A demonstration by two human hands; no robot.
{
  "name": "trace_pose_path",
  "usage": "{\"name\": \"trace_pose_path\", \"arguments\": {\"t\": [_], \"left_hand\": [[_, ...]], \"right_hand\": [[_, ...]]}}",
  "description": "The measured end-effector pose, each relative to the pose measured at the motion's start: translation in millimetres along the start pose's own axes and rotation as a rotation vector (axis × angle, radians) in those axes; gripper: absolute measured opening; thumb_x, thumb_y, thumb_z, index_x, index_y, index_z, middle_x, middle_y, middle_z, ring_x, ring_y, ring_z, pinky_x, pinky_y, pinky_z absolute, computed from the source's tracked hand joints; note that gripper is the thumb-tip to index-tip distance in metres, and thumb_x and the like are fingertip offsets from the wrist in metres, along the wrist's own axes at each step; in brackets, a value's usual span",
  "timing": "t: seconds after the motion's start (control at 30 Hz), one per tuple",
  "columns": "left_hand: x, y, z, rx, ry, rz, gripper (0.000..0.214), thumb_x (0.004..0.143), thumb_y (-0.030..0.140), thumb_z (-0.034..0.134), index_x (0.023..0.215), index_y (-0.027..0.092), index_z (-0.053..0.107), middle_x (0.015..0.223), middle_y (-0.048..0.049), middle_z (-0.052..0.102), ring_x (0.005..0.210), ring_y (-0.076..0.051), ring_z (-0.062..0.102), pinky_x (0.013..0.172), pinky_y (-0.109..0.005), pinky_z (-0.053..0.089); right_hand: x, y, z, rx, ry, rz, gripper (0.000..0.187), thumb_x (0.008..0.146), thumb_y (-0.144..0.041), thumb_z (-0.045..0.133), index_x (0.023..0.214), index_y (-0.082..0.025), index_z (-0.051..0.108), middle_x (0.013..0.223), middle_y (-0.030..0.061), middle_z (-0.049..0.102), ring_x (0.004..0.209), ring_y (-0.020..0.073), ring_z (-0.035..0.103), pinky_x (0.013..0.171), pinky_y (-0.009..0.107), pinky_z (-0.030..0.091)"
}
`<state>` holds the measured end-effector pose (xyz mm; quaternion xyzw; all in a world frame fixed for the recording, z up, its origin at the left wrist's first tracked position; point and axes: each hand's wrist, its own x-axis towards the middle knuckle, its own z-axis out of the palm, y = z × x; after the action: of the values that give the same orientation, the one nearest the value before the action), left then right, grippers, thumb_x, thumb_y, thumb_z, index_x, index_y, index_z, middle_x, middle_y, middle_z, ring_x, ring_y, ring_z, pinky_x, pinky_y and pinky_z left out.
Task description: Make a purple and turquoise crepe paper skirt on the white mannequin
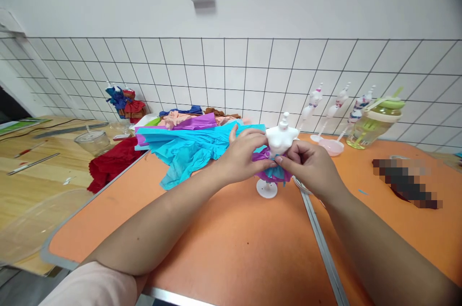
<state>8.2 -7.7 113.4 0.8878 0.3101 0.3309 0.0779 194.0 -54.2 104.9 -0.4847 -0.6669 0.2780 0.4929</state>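
A small white mannequin bust point(282, 137) stands on a round base point(267, 188) on the orange table point(231, 238). A piece of purple crepe paper point(271, 171) wraps its waist like a skirt. My left hand point(241, 156) pinches the purple paper from the left with closed fingers. My right hand point(309, 166) pinches the same paper from the right, fingertips meeting the left hand's at the bust's front. A pile of turquoise crepe paper point(187, 147) lies just behind my left hand.
Purple, pink and blue paper sheets point(195, 121) are stacked behind the turquoise pile. Red fabric point(110, 161) and a clear jar point(94, 141) sit at left. Three dressed mini mannequins point(337, 104), a pink dish point(331, 146) and a green-lidded bottle point(375, 123) stand at right. A wire grid point(252, 75) backs the table.
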Motion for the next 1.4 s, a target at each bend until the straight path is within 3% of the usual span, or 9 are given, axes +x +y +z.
{"name": "trace_pose_path", "arguments": {"t": [0.23, 0.37, 0.47, 0.57, 0.67, 0.83, 0.97, 1.13, 1.4], "left_hand": [[0.9, 2.0, -2.8, -0.007, -0.009, -0.076, 0.020, 0.081, 0.038, 0.065, 0.095, 0.024, 0.064, 0.107, -0.0015, 0.066, 0.115, -0.025, 0.052, 0.117, -0.054, 0.007], [2.7, -4.0, -3.3, -0.167, -0.001, -0.176, 0.032, 0.081, 0.035, 0.063, 0.110, 0.024, 0.062, 0.123, -0.0047, 0.060, 0.122, -0.027, 0.049, 0.114, -0.052, 0.023], [3.6, -5.7, -2.3, -0.260, 0.076, -0.116, 0.049, 0.073, 0.037, 0.072, 0.118, 0.021, 0.059, 0.141, -0.0095, 0.045, 0.134, -0.028, 0.038, 0.112, -0.042, 0.032], [5.0, -5.0, -0.8, -0.291, 0.127, -0.083, 0.040, 0.074, 0.039, 0.072, 0.109, 0.019, 0.065, 0.131, -0.0089, 0.053, 0.127, -0.026, 0.045, 0.108, -0.039, 0.037], [6.1, -5.1, -0.2, -0.304, 0.151, -0.167, 0.026, 0.078, 0.036, 0.069, 0.098, 0.018, 0.069, 0.108, -0.0055, 0.066, 0.108, -0.024, 0.058, 0.098, -0.038, 0.044], [6.6, -11.7, -4.7, -0.492, 0.176, -0.229, 0.041, 0.077, 0.029, 0.070, 0.116, 0.017, 0.063, 0.108, -0.0061, 0.069, 0.103, -0.023, 0.063, 0.091, -0.035, 0.048], [7.8, -20.7, -9.5, -0.585, 0.106, -0.167, 0.041, 0.079, 0.027, 0.068, 0.119, 0.017, 0.062, 0.117, -0.0081, 0.066, 0.105, -0.022, 0.063, 0.094, -0.035, 0.047], [7.2, -25.3, -15.9, -0.682, -0.042, -0.096, 0.039, 0.079, 0.031, 0.070, 0.115, 0.017, 0.065, 0.124, -0.0088, 0.062, 0.112, -0.025, 0.059, 0.094, -0.035, 0.047], [3.4, -22.0, -23.1, -1.002, -0.203, -0.241, 0.050, 0.074, 0.035, 0.072, 0.122, 0.023, 0.064, 0.109, -0.0088, 0.067, 0.091, -0.026, 0.064, 0.071, -0.035, 0.050]], "right_hand": [[2.2, -9.9, -14.2, 0.145, -0.217, 0.038, 0.032, 0.077, -0.037, 0.067, 0.066, -0.021, 0.042, 0.062, -0.0042, 0.044, 0.056, 0.0111, 0.044, 0.051, 0.025, 0.035], [2.0, -9.1, -10.7, -0.297, 0.027, -0.100, 0.035, 0.073, -0.034, 0.068, 0.063, -0.022, 0.037, 0.058, -0.0057, 0.037, 0.054, 0.0103, 0.034, 0.050, 0.024, 0.027], [2.2, -4.5, -5.4, -0.551, 0.054, -0.158, 0.032, 0.074, -0.032, 0.065, 0.062, -0.021, 0.037, 0.056, -0.0052, 0.043, 0.054, 0.0110, 0.036, 0.050, 0.025, 0.024], [3.2, -0.6, -2.8, -0.575, 0.045, -0.162, 0.024, 0.076, -0.031, 0.062, 0.064, -0.022, 0.043, 0.058, -0.0040, 0.050, 0.054, 0.0119, 0.042, 0.049, 0.025, 0.025], [3.9, 0.0, -3.8, -0.543, 0.054, -0.188, 0.024, 0.076, -0.031, 0.063, 0.064, -0.022, 0.045, 0.058, -0.0038, 0.051, 0.054, 0.0119, 0.043, 0.049, 0.025, 0.027], [5.6, 0.3, -8.9, -0.414, 0.210, -0.214, 0.028, 0.079, -0.031, 0.061, 0.062, -0.022, 0.040, 0.057, -0.0042, 0.045, 0.053, 0.0109, 0.040, 0.051, 0.025, 0.029], [9.4, 5.9, -12.2, -0.316, 0.221, -0.148, 0.019, 0.078, -0.032, 0.062, 0.069, -0.022, 0.048, 0.061, -0.0041, 0.049, 0.054, 0.0109, 0.041, 0.052, 0.026, 0.032], [13.7, 12.8, -10.1, -0.301, 0.101, -0.101, 0.015, 0.080, -0.036, 0.062, 0.088, -0.023, 0.065, 0.076, -0.0006, 0.062, 0.062, 0.0134, 0.048, 0.058, 0.028, 0.038], [8.4, 6.0, -2.9, -0.306, -0.024, -0.138, 0.004, 0.076, -0.027, 0.064, 0.077, -0.023, 0.063, 0.076, -0.0008, 0.063, 0.067, 0.0145, 0.048, 0.060, 0.028, 0.038]]}}
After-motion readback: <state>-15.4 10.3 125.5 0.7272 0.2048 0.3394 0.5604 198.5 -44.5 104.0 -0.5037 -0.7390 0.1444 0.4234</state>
